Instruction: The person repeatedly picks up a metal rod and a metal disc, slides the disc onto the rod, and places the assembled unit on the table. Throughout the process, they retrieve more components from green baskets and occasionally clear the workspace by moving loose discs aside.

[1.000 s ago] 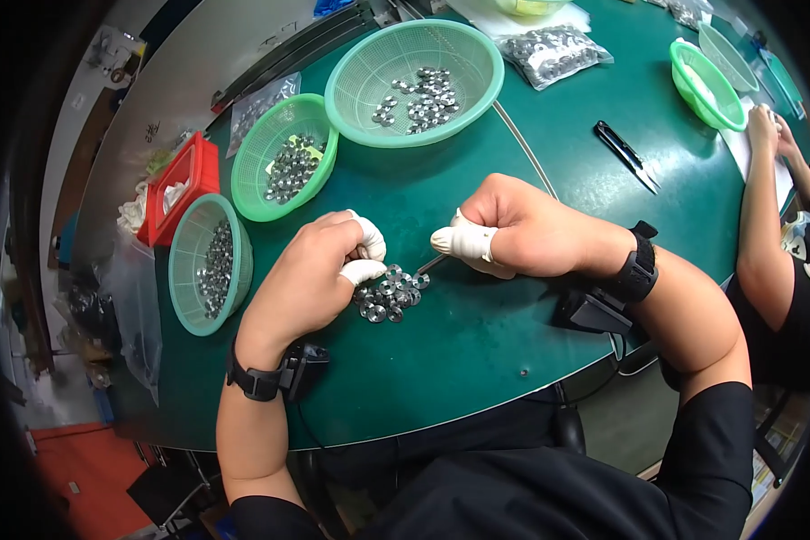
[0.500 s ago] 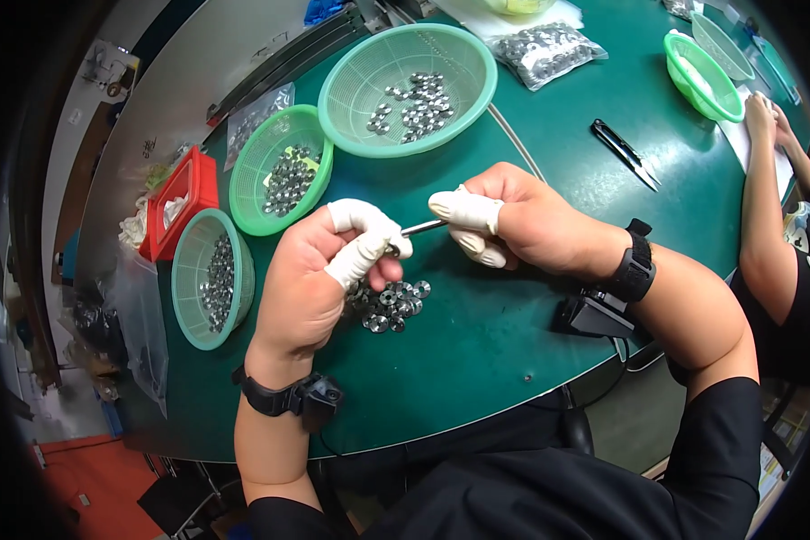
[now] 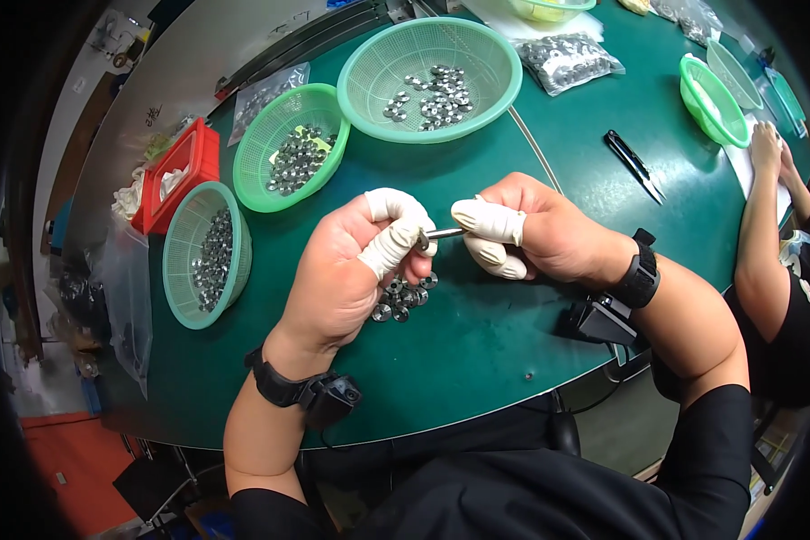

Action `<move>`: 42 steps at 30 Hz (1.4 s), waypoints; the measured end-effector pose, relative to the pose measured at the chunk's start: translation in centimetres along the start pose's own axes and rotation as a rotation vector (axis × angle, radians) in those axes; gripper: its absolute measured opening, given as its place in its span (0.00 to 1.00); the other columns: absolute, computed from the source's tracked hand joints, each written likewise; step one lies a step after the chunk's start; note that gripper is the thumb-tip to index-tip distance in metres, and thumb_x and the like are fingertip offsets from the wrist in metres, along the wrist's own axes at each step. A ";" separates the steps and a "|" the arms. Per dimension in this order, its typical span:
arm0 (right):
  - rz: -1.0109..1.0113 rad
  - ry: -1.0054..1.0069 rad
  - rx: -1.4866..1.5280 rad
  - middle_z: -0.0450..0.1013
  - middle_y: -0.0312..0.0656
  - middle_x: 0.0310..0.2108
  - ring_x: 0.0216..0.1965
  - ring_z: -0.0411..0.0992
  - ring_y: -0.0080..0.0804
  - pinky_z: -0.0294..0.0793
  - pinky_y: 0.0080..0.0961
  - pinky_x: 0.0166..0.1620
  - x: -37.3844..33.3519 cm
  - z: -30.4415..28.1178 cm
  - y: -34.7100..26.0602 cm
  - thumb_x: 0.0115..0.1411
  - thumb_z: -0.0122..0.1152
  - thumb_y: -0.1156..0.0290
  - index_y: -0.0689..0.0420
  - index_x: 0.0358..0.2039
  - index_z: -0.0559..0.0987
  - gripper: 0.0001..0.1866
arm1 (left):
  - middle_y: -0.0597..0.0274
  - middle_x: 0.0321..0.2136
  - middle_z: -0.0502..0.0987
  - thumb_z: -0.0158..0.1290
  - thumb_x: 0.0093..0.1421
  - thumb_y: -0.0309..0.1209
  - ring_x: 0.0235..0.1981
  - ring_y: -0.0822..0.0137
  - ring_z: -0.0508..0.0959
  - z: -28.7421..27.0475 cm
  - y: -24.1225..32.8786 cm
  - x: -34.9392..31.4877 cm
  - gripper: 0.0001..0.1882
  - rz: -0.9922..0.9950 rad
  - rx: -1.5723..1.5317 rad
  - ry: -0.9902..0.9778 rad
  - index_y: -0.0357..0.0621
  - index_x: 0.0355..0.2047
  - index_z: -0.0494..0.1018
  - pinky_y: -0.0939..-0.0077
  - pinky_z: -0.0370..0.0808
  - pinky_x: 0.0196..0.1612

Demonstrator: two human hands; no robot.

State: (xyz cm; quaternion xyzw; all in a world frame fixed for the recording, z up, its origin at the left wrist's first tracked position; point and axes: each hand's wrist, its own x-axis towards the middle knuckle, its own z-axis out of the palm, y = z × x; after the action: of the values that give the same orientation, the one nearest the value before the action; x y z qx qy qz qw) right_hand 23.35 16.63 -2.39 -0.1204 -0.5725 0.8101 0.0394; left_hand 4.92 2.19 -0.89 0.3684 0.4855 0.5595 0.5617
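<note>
Finger cots of white rubber cover the thumb and a finger or two on each hand. My left hand point(image 3: 342, 270) is closed in a pinch around a small round metal part point(image 3: 423, 241), mostly hidden by the fingertips. From the other side, my right hand point(image 3: 535, 225) pinches a thin metal rod point(image 3: 447, 233), whose left end meets that part. Whether the rod goes into it or only touches it, I cannot tell. Under the left fingers lies a loose pile of shiny metal discs with centre holes point(image 3: 403, 299), partly covered by the hand.
A large pale green basket point(image 3: 369, 121), a brighter green basket point(image 3: 243, 171) and a smaller one point(image 3: 173, 279) hold similar metal parts. Beside them stands a red bin point(image 3: 209, 153). Black thread snips point(image 3: 634, 166) and a bag of parts point(image 3: 571, 61) lie beyond; a co-worker's arms point(image 3: 763, 207) rest at right.
The whole view has shifted slightly. Both hands keep their pinch, and the rod between them now lies closer to level.
</note>
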 end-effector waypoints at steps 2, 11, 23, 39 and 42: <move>0.001 -0.012 -0.004 0.66 0.31 0.14 0.13 0.59 0.16 0.54 0.17 0.18 -0.1 0.0 0.0 0.74 0.50 0.57 0.56 0.20 0.73 0.25 | 0.65 0.32 0.76 0.51 0.71 0.31 0.31 0.77 0.75 0.2 -0.5 0.2 0.07 0.020 -0.143 -0.059 0.38 0.41 0.73 0.82 0.73 0.36; -0.034 -0.080 0.005 0.66 0.36 0.16 0.15 0.58 0.20 0.56 0.19 0.19 0.0 -0.1 0.7 0.75 0.48 0.59 0.58 0.21 0.71 0.24 | 0.65 0.32 0.75 0.52 0.71 0.31 0.31 0.77 0.75 0.3 -1.5 0.0 0.06 0.106 -0.165 -0.079 0.41 0.42 0.72 0.83 0.72 0.37; -0.042 0.023 0.033 0.63 0.32 0.13 0.13 0.55 0.17 0.52 0.19 0.18 0.2 0.0 1.1 0.75 0.48 0.55 0.53 0.19 0.71 0.27 | 0.65 0.35 0.78 0.57 0.66 0.22 0.33 0.78 0.77 0.5 -1.6 0.1 0.11 0.306 0.116 0.097 0.38 0.48 0.74 0.82 0.75 0.37; -0.142 0.225 -0.241 0.67 0.32 0.17 0.16 0.59 0.17 0.56 0.18 0.20 -0.5 1.4 0.5 0.74 0.51 0.61 0.58 0.22 0.73 0.22 | 0.57 0.33 0.84 0.53 0.63 0.16 0.31 0.73 0.83 1.5 -1.6 -0.4 0.12 0.292 0.187 0.192 0.32 0.47 0.79 0.79 0.80 0.34; -0.097 0.213 -0.147 0.68 0.33 0.18 0.17 0.60 0.17 0.57 0.18 0.21 -0.4 1.2 0.5 0.74 0.52 0.62 0.57 0.22 0.73 0.21 | 0.58 0.36 0.83 0.52 0.67 0.19 0.33 0.74 0.82 1.6 -1.4 -0.4 0.12 0.250 0.238 0.179 0.33 0.49 0.78 0.82 0.79 0.35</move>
State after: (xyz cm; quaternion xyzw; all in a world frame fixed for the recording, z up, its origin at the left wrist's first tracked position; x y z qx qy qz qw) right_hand 23.53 15.25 -2.38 -0.1804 -0.6279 0.7458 0.1302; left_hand 6.83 1.82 -1.73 0.4381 0.5468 0.5942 0.3949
